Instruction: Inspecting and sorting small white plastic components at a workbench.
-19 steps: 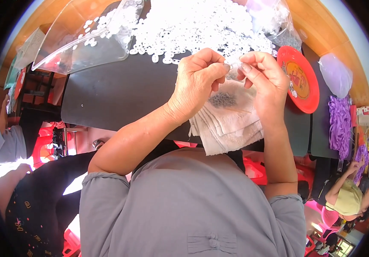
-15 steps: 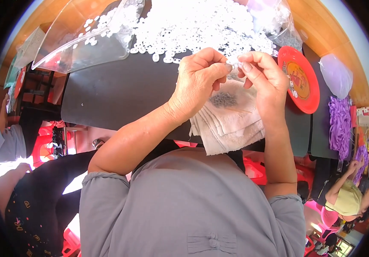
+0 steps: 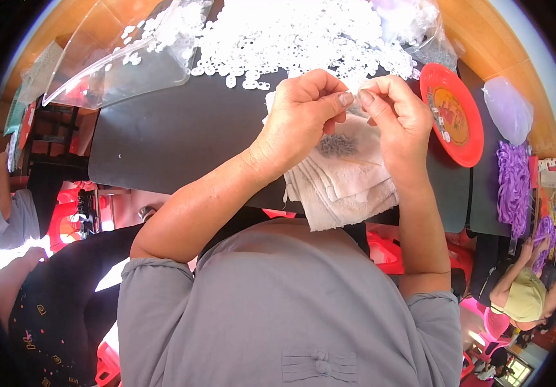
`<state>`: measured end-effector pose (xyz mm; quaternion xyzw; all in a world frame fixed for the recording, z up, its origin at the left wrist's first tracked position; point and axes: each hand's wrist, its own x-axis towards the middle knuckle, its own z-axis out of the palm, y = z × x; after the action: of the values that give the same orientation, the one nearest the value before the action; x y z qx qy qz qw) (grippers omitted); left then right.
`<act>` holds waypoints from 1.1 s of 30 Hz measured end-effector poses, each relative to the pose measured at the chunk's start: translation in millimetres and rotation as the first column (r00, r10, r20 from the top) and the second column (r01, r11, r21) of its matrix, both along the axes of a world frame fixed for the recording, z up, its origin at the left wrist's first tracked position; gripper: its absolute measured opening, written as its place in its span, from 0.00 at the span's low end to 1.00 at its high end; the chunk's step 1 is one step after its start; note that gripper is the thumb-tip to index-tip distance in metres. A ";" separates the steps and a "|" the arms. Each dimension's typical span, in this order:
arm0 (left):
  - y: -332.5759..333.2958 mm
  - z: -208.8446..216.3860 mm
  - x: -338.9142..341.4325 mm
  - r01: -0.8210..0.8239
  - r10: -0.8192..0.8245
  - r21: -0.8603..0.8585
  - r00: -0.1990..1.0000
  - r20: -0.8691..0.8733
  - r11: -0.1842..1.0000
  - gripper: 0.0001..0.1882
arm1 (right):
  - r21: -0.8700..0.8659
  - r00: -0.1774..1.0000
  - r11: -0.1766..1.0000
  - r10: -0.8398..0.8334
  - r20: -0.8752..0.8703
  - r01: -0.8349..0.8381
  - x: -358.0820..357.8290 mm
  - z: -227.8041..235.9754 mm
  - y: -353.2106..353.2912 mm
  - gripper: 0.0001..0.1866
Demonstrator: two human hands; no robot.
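Observation:
My left hand (image 3: pixel 307 113) and my right hand (image 3: pixel 402 122) meet fingertip to fingertip above a folded beige cloth. Each pinches with thumb and forefinger. A small whitish thing sits between the tips, mostly hidden and too bright to make out. On the cloth (image 3: pixel 349 203), just below the hands, lies a little heap of tiny grey pieces (image 3: pixel 336 146). Beyond my hands spreads a large pile of small white oval pieces with holes (image 3: pixel 291 42). To the right of my right hand, a red plate (image 3: pixel 468 145) holds a few white pieces along its left side.
A clear plastic bin (image 3: pixel 110 97) with white pieces stands tilted at the far left of the dark table (image 3: pixel 175 142). Clear bags (image 3: pixel 413 29) lie at the back. Purple strips (image 3: pixel 513 187) and a pale bag (image 3: pixel 509 113) are at right. Other people sit on both sides.
Both hands stay pinched together over the cloth, with only slight finger shifts. The view has moved a little. Nothing has visibly been put down or picked up.

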<state>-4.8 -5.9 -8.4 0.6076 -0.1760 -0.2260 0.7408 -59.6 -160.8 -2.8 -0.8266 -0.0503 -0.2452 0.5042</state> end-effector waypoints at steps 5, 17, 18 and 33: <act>-1.1 -7.0 -1.1 -0.030 0.028 -0.063 0.999 -0.033 0.998 0.05 | 0.053 1.000 0.998 0.019 -0.019 -0.018 1.1 -7.7 8.4 0.03; 0.1 -2.1 0.3 -0.085 0.081 -0.037 0.993 -0.088 0.996 0.06 | 0.331 0.993 0.940 -0.057 -0.103 0.088 2.3 -2.1 6.9 0.06; 0.9 -1.2 0.6 -0.082 0.078 -0.036 0.992 -0.098 0.996 0.06 | 0.330 0.993 0.940 -0.057 -0.101 0.088 2.2 -1.1 5.9 0.06; 0.8 0.9 -4.9 -0.119 0.120 -0.017 0.988 0.094 0.993 0.07 | 0.464 0.995 0.886 0.043 -0.095 0.006 2.8 7.1 4.8 0.09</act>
<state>-9.8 -5.1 -7.5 0.6229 -0.1756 -0.1512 0.7472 -56.8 -156.0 4.2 -0.6931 0.0276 -0.2024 0.6913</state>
